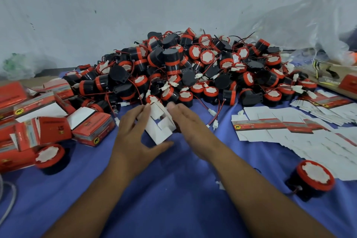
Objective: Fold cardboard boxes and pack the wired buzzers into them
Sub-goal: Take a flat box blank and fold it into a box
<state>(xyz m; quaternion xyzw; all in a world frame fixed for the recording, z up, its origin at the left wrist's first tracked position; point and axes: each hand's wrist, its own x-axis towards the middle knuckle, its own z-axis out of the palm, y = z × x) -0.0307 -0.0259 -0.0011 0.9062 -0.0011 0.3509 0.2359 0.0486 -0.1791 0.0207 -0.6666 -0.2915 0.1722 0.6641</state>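
item 1: cardboard box, white inner side showing, half folded with its flaps standing open; at mid bench between the two hands, tilted, near corner down on the cloth.
item 2: left hand, at 9 o'clock of the box; grip holding the box, thumb stretched along its near edge, fingertips on its far top corner.
item 3: right hand, at 3 o'clock of the box; grip wide, fingers straight and together, laid against the box's right side; the thumb is hidden.
item 4: pile of wired buzzers, black bodies, red rims, white faces, red and black leads with white plugs; heaped at 12 o'clock, front edge just beside the box.
item 5: left buzzer, single, face up at 8 o'clock, touching the folded boxes.
item 6: right buzzer, single, face up at 4 o'clock, at the near edge of the flat blanks.
item 7: folded boxes, red print, several with lids open, heaped at 9 o'clock.
item 8: flat blanks, unfolded card, fanned out mostly white side up, a few showing red print, at 3 o'clock.
item 9: bench, covered with a blue cloth.
item 10: plastic bag, clear, crumpled, at 2 o'clock behind the pile.
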